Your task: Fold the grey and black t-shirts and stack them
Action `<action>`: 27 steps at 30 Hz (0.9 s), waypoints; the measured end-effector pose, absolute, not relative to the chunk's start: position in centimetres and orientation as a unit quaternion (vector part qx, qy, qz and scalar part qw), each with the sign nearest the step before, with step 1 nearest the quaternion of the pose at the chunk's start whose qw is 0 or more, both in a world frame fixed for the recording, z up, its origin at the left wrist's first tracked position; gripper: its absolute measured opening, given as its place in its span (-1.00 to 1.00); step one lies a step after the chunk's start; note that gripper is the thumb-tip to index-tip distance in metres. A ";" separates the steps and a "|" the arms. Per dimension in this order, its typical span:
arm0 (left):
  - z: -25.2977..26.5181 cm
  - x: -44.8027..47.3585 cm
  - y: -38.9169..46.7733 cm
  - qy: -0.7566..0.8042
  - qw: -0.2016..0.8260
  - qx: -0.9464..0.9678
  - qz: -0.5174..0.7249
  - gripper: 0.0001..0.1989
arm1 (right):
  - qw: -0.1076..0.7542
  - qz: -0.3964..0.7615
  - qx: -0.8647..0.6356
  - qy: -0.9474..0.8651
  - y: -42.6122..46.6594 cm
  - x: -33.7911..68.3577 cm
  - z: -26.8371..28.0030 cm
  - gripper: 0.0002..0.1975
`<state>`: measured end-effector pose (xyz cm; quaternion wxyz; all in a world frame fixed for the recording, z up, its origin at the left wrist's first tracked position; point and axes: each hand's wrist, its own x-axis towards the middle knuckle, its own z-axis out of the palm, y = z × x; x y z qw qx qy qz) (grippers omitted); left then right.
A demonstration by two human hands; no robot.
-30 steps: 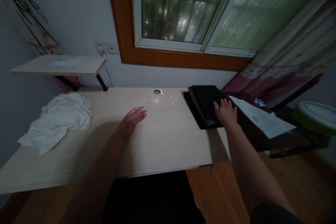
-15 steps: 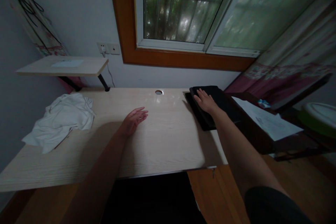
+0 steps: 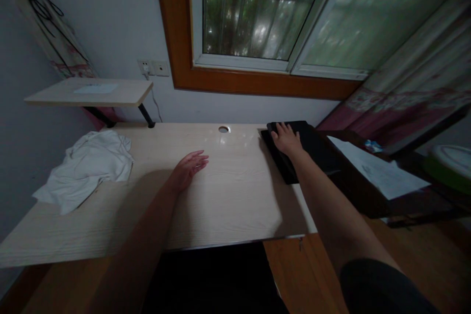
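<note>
My right hand [image 3: 287, 139] lies with fingers spread on top of a stack of flat black items [image 3: 308, 144] at the right end of the pale wooden desk [image 3: 228, 206]. The lower piece juts out toward the left and front; I cannot make out exactly what kind of things they are. Over the middle of the desk is my left hand [image 3: 188, 168], its fingers stretched out and nothing in it. A crumpled white cloth [image 3: 90, 164] rests on the desk's left side, well apart from my left hand.
A small raised shelf [image 3: 91, 92] on black legs stands at the back left with a paper on it. Behind the desk are wall sockets [image 3: 153, 67] and a window. To the right, a dark surface holds white sheets [image 3: 379, 169], beside a green-and-white round object [image 3: 451, 164].
My right hand has shifted very slightly on the black stack, its fingers now a bit more spread. My left hand stays in place. The view has moved a little.
</note>
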<state>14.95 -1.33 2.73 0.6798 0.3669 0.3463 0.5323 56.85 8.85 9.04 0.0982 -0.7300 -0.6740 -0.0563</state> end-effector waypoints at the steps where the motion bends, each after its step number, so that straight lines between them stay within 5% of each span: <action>1: 2.7 15.0 -1.3 0.347 0.680 0.367 0.532 -0.56 | 0.096 -0.067 -0.718 -0.686 8.6 56.1 8.9 -0.34; 14: 2.7 15.0 -1.4 0.354 0.677 0.367 0.530 -0.55 | 0.099 -0.056 -0.550 -0.827 2.3 46.2 6.0 -0.41; 27: 2.5 14.9 -1.5 0.346 0.678 0.372 0.531 -0.53 | 0.178 -0.196 -0.668 -0.696 -1.5 50.7 7.3 -0.40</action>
